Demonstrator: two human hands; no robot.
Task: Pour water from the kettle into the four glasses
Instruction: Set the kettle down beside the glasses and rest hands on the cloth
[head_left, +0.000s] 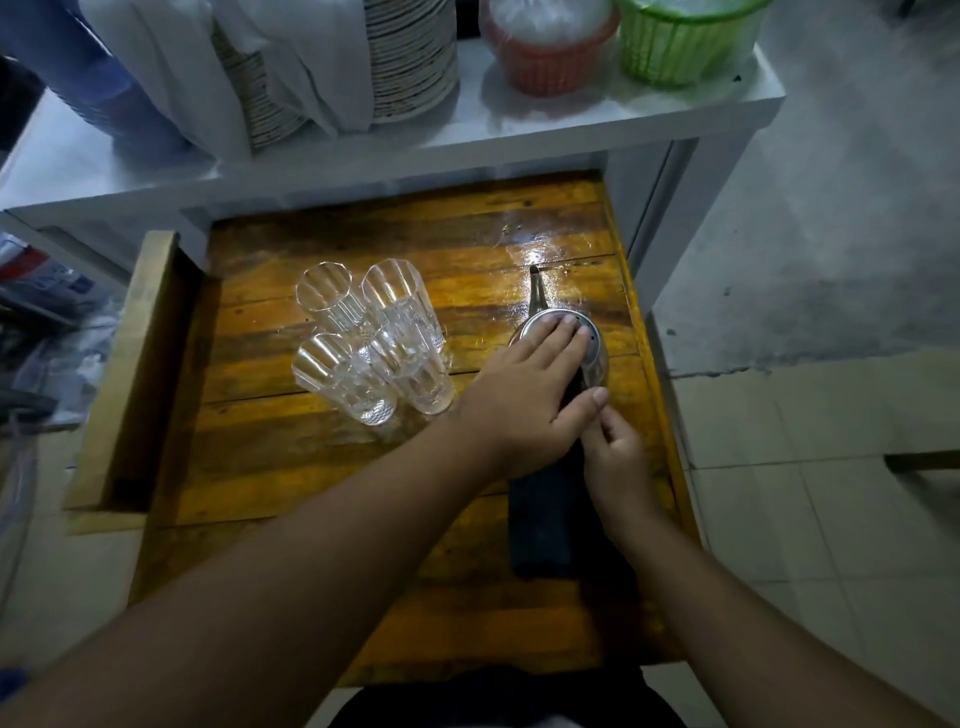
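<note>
Several clear ribbed glasses (363, 338) stand upright in a tight cluster on the wooden table (311, 467), left of centre. To their right sits a steel kettle (596, 358), its thin spout (536, 291) pointing away from me. My left hand (524, 389) lies flat on the kettle's lid with the fingers stretched out, and hides most of it. A long dark handle (543, 519) runs from the kettle toward me. My right hand (615, 462) has its fingers curled on the right edge of that handle, just behind the kettle's body.
A wet shiny patch (545, 254) lies on the table beyond the spout. Behind it, a white shelf (571, 119) carries stacked plates (410, 52), a red basket (550, 47) and a green basket (675, 36). A wooden ledge (124, 374) borders the table's left side. Tiled floor (805, 519) is on the right.
</note>
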